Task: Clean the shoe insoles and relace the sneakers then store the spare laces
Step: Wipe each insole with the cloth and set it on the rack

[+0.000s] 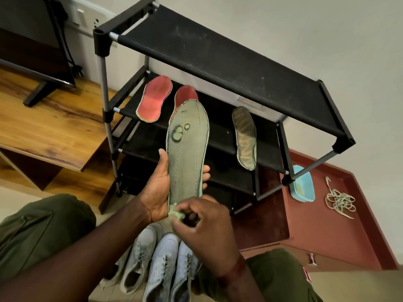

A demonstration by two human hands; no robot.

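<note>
Insole (187, 153), green and stained, stands upright before the shoe rack (218, 55), its side edges gripped by the left hand (157, 192). At its heel edge the right hand (205, 225) pinches a small green cloth (175, 214). Sneakers (161, 264) crowd in just below the hands; loose laces (340, 200) lie well apart on the red cabinet (316, 225).

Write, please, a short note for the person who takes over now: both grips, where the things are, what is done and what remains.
Left grip holds the green insole from behind. Right grip pinches a small green cloth at its heel end.
Two red insoles and one dark insole lie on the rack's second shelf.
Sneakers stand on the floor between the knees.
Loose laces lie on the red cabinet, beside a blue tub.
Done: four insoles are out; whether the shelf ones are clean, I cannot tell.
Left: finish wiping, refit insoles, relace, store the laces.
</note>
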